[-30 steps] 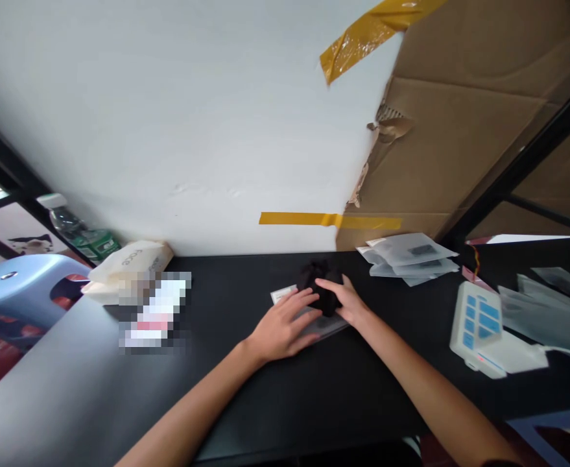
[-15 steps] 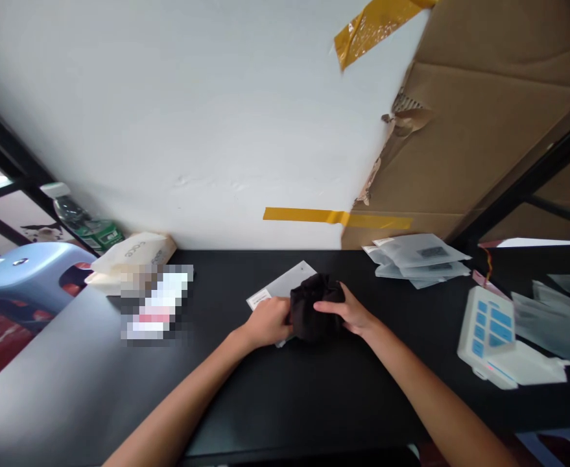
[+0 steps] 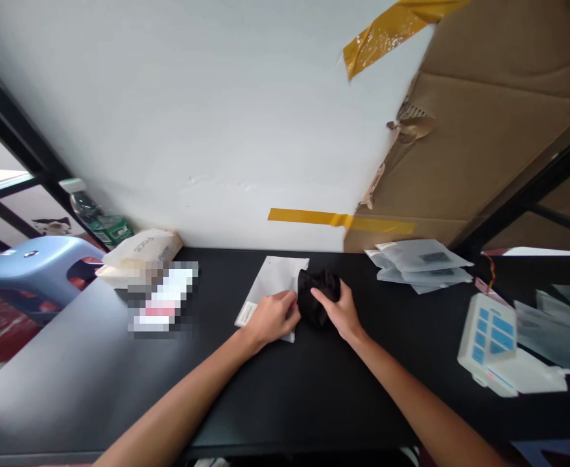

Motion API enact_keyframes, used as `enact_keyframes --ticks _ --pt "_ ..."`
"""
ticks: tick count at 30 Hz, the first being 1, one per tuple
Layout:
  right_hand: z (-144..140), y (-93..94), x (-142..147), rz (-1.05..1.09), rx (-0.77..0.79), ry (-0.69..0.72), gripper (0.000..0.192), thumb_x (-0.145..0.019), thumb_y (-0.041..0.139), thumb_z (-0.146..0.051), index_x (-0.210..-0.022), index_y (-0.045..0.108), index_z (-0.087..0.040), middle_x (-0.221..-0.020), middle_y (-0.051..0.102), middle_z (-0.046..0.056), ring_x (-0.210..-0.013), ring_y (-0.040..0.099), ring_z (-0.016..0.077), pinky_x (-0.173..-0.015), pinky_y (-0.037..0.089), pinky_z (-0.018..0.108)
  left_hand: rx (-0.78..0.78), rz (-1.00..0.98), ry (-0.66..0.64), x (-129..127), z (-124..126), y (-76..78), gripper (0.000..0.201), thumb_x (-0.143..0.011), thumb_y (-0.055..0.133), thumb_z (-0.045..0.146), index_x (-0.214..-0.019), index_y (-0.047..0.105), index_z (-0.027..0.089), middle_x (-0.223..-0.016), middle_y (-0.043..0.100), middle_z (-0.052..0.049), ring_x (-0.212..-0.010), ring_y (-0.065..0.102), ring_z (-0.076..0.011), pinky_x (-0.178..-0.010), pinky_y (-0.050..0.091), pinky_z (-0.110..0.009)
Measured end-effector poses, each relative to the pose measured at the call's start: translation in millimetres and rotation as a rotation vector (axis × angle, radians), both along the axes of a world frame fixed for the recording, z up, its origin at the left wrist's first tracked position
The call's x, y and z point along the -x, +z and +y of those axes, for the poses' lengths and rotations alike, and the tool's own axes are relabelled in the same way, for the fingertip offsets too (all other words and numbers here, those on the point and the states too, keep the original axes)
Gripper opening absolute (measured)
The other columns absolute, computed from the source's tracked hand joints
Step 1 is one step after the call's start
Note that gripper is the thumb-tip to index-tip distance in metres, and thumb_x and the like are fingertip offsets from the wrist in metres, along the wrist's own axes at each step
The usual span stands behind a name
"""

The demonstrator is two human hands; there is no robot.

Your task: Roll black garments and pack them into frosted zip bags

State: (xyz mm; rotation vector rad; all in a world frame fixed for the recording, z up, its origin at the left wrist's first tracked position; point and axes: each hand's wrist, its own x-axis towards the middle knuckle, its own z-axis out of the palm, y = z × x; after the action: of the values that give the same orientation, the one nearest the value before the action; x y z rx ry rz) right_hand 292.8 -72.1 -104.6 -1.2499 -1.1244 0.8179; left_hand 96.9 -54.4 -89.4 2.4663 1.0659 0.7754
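Note:
My right hand (image 3: 342, 312) is wrapped around a crumpled bundle of dark, soft fabric (image 3: 316, 295), thumb across its front. Directly left of it, my left hand (image 3: 275, 317) has curled fingers at the edge of a frosted plastic bag (image 3: 273, 277). The bag carries a white label at its lower left corner and lies partly beneath that hand. Its right side is partly hidden by the hand and the fabric. The exact grip of the left fingertips is hard to see.
More frosted bags (image 3: 423, 259) are stacked at the back right, with others (image 3: 552, 327) farther right. A white device with blue panels (image 3: 491, 337) lies nearby. At left are a pixelated flat object (image 3: 165, 301), a tissue pack (image 3: 141, 250), a bottle (image 3: 97, 214) and a blue stool (image 3: 41, 259).
The fabric bundle and my left hand have drawn slightly apart. More of the frosted bag now shows, shifted and turned to the left. The camera view has moved a little.

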Motion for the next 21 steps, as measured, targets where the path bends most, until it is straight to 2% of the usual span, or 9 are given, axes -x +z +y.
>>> enact_keyframes --ticks 3,5,7,9,11,13,16,18,21 --pt "-5.7 9.6 0.1 -0.002 0.115 0.217 0.034 -0.073 0.082 -0.034 -0.104 0.074 -0.022 -0.104 0.076 0.004 -0.101 0.070 0.0274 -0.093 0.053 0.041 -0.070 -0.060 0.083 0.4 -2.2 -0.7 0.016 -0.089 0.046 0.017 -0.074 0.043 0.022 -0.067 0.051 0.002 -0.055 0.048 -0.0125 -0.055 0.036 -0.025" --pt "-9.5 15.0 0.4 0.029 0.243 0.334 0.037 -0.068 0.085 -0.030 -0.103 0.074 -0.024 -0.102 0.077 0.003 -0.101 0.070 0.0273 -0.091 0.053 0.039 -0.161 -0.061 0.072 1.6 -3.3 0.8 0.017 -0.092 0.045 0.019 -0.076 0.044 0.022 -0.068 0.052 0.001 -0.056 0.049 -0.0129 -0.054 0.037 -0.025" --pt "-11.6 17.3 0.7 0.089 0.371 0.351 0.039 -0.061 0.089 -0.025 -0.098 0.075 -0.024 -0.097 0.077 0.002 -0.098 0.071 0.0272 -0.088 0.054 0.038 -0.298 0.000 -0.036 2.0 -5.3 3.4 0.016 -0.095 0.044 0.020 -0.079 0.047 0.021 -0.072 0.055 -0.001 -0.060 0.052 -0.0146 -0.054 0.040 -0.026" --pt "-11.5 17.3 1.6 0.200 0.477 0.311 0.041 -0.057 0.090 -0.023 -0.094 0.073 -0.024 -0.090 0.077 0.001 -0.092 0.072 0.0271 -0.081 0.056 0.038 -0.430 0.070 -0.162 1.1 -7.9 6.4 0.017 -0.097 0.043 0.021 -0.082 0.051 0.020 -0.076 0.058 -0.004 -0.067 0.057 -0.0173 -0.056 0.044 -0.027" --pt "-9.9 16.6 3.3 0.351 0.513 0.285 0.040 -0.058 0.089 -0.025 -0.094 0.072 -0.023 -0.087 0.077 0.001 -0.087 0.072 0.0265 -0.076 0.056 0.036 -0.498 0.087 -0.236 -0.4 -10.0 8.9 0.015 -0.098 0.044 0.021 -0.087 0.054 0.019 -0.085 0.062 -0.007 -0.078 0.062 -0.0203 -0.064 0.052 -0.031" --pt "-8.4 16.1 5.6 0.490 0.487 0.294 0.038 -0.061 0.087 -0.028 -0.095 0.071 -0.023 -0.086 0.076 0.001 -0.085 0.072 0.0253 -0.074 0.056 0.035 -0.495 0.043 -0.253 -1.3 -11.0 10.5 0.012 -0.098 0.044 0.019 -0.095 0.056 0.018 -0.103 0.066 -0.013 -0.096 0.065 -0.0243 -0.080 0.057 -0.038" --pt "-8.7 15.5 9.1 0.584 0.497 0.386 0.035 -0.065 0.085 -0.030 -0.096 0.070 -0.023 -0.082 0.075 0.000 -0.082 0.072 0.0231 -0.071 0.056 0.032 -0.420 -0.050 -0.212 -1.2 -11.7 11.5 0.012 -0.100 0.042 0.017 -0.104 0.054 0.017 -0.136 0.058 -0.019 -0.125 0.059 -0.0274 -0.101 0.055 -0.044" --pt "-10.1 14.9 10.7 0.596 0.547 0.469 0.031 -0.067 0.085 -0.031 -0.093 0.069 -0.023 -0.077 0.074 -0.001 -0.076 0.072 0.0215 -0.067 0.056 0.031 -0.397 -0.067 -0.235 -1.7 -13.3 12.0 0.012 -0.100 0.041 0.016 -0.105 0.052 0.017 -0.145 0.053 -0.020 -0.134 0.054 -0.0264 -0.109 0.052 -0.045" --pt "-10.9 15.0 11.4 0.608 0.545 0.541 0.024 -0.072 0.083 -0.037 -0.082 0.069 -0.021 -0.070 0.072 0.001 -0.068 0.070 0.0192 -0.063 0.056 0.029 -0.430 -0.040 -0.378 -6.3 -19.5 12.9 0.012 -0.099 0.041 0.014 -0.100 0.053 0.017 -0.147 0.053 -0.019 -0.141 0.049 -0.0249 -0.118 0.043 -0.046"
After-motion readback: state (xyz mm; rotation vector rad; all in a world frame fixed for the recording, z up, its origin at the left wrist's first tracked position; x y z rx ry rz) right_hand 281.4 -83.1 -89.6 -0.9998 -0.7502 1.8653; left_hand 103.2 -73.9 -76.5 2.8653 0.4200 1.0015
